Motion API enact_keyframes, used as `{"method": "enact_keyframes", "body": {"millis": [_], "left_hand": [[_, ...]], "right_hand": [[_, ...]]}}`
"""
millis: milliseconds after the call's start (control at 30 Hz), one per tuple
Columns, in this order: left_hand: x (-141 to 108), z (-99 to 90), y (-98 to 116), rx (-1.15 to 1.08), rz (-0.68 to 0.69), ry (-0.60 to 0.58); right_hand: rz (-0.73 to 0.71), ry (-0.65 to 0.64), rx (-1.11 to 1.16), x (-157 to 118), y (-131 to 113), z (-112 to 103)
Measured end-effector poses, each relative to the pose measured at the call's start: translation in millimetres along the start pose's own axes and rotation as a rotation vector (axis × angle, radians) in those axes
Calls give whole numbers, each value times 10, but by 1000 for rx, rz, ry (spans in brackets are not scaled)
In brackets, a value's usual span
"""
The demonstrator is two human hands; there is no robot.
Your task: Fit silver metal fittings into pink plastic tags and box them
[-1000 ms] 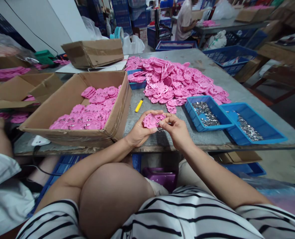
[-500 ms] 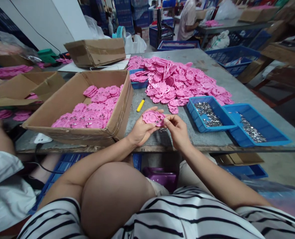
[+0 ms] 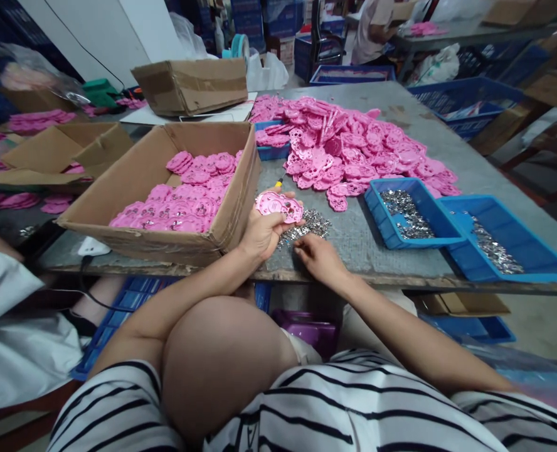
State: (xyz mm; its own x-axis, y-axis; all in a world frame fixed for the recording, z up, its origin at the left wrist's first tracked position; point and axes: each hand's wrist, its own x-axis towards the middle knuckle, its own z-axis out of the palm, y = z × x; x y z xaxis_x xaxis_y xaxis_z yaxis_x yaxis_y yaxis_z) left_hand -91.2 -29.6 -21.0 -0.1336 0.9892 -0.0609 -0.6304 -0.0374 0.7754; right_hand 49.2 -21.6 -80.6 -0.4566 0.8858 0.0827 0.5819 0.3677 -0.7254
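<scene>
A pink plastic piece (image 3: 275,204) with a scalloped outline rests in my left hand (image 3: 261,236), thumb over its lower edge and fingers behind it. My right hand (image 3: 322,258) is down at the near edge of a loose heap of small shiny metal parts (image 3: 317,222) on the table. Its thumb and fingertips are drawn together there; whatever lies between them is too small to make out. Behind my left fingers, the yellow-handled tool (image 3: 278,183) is mostly hidden.
On the left stands a cardboard box (image 3: 156,242) holding rows of pink pieces with metal bits on them. A large pile of pink pieces (image 3: 354,147) lies ahead. Two blue trays (image 3: 377,229) of metal parts sit on the right. A person (image 3: 370,31) sits farther back.
My right hand has left the pink piece and moved down to the metal parts. My left hand still holds the piece, now shifted slightly left. The view has turned a little.
</scene>
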Motion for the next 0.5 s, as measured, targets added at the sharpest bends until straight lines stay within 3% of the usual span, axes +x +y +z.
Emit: {"method": "enact_keyframes", "body": {"millis": [167, 500], "left_hand": [[-2, -9, -7, 17, -13, 27], [28, -52, -59, 21, -28, 57]], "right_hand": [[21, -183, -488, 141, -204, 53], [7, -185, -681, 105, -81, -41]]}}
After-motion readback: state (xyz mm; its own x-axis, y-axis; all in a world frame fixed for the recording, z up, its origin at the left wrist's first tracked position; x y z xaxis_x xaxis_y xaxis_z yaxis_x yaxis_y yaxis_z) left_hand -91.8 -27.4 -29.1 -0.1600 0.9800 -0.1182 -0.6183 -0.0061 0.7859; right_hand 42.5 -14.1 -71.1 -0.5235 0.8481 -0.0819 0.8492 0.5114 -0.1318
